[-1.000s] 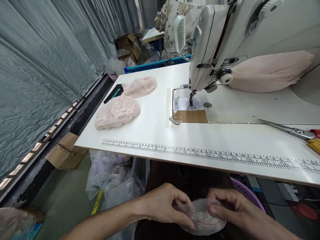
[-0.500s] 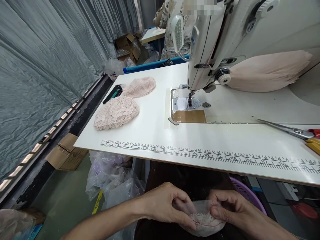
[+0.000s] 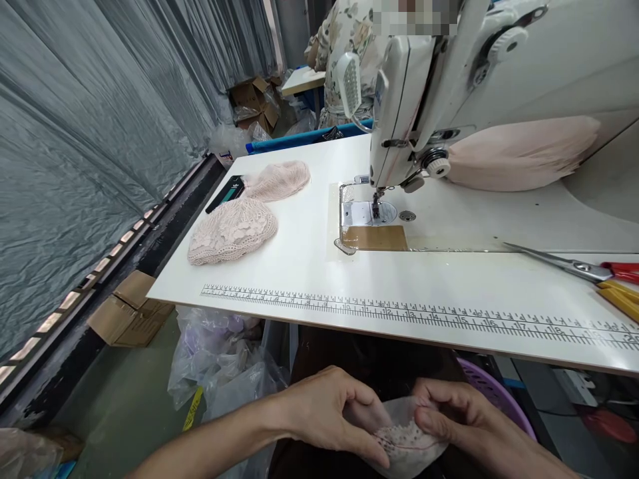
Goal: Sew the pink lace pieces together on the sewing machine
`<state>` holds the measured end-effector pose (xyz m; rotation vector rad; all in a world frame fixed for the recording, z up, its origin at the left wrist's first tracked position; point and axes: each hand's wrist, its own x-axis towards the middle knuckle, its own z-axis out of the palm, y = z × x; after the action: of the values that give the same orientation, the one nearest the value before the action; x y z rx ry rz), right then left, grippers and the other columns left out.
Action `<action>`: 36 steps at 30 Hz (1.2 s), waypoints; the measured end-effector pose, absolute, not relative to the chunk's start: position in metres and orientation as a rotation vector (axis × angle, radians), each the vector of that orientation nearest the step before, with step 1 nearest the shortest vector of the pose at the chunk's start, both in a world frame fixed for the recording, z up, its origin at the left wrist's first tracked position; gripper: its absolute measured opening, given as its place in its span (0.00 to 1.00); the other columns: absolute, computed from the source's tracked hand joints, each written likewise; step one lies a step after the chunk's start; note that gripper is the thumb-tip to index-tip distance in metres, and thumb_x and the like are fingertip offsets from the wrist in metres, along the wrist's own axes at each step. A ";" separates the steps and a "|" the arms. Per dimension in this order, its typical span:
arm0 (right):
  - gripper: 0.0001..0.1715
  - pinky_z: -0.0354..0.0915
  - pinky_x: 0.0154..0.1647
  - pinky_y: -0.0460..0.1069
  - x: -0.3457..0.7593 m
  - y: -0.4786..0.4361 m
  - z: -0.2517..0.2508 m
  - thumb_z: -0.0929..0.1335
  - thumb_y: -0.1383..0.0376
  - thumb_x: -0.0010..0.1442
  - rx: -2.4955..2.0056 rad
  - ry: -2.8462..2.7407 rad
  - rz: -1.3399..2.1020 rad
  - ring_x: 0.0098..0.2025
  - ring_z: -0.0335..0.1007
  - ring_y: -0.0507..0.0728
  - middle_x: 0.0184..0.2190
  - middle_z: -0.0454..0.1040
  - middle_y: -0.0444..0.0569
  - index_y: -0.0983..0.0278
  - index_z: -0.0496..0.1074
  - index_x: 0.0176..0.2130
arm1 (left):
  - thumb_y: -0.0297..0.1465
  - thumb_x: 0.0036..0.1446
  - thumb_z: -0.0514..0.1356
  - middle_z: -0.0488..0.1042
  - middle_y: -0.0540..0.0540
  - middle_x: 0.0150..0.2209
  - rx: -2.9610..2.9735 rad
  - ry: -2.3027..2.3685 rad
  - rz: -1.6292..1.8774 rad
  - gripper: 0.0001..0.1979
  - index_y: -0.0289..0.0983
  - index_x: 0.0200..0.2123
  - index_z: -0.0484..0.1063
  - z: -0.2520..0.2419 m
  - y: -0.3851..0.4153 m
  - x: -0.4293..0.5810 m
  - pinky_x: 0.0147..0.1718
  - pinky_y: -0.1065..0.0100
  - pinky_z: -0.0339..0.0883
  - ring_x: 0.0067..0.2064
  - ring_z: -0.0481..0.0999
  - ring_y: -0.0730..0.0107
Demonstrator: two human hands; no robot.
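Below the table's front edge, my left hand [image 3: 327, 412] and my right hand [image 3: 462, 419] both pinch a small pale pink lace piece [image 3: 407, 442] between thumbs and fingers, over my lap. Part of the piece is hidden under my fingers. On the white sewing table [image 3: 309, 266] lie two stacks of pink lace pieces, one nearer [image 3: 232, 229] and one farther [image 3: 279, 179]. The white sewing machine [image 3: 449, 86] stands at the back right, its needle over the metal plate [image 3: 367, 213].
Scissors [image 3: 574, 268] with red and yellow handles lie at the right edge. Pink fabric [image 3: 519, 153] is tucked under the machine arm. A black phone [image 3: 225, 193] sits beside the far stack. Plastic bags [image 3: 219, 359], cardboard boxes [image 3: 127, 309] and a purple basket [image 3: 492, 392] sit below. A person in floral clothing [image 3: 344, 40] stands behind.
My hands stay together on the lace piece, fingers shifting slightly along its edge. The view has tilted a little, moving the table and machine slightly left.
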<state>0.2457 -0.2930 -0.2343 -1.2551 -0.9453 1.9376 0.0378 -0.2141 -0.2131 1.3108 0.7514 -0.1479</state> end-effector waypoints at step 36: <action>0.20 0.53 0.29 0.43 0.243 -0.296 -0.230 0.75 0.53 0.44 -1.112 -1.023 2.097 0.27 0.55 0.49 0.23 0.64 0.39 0.63 0.66 0.26 | 0.43 0.37 0.71 0.78 0.49 0.26 1.197 0.686 -0.174 0.21 0.36 0.34 0.80 -0.206 -0.210 0.032 0.31 0.79 0.65 0.27 0.73 0.77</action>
<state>0.2435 -0.2962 -0.2300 -1.1118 -1.0232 2.0973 0.0319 -0.2100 -0.2060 1.1969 0.6863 -0.1743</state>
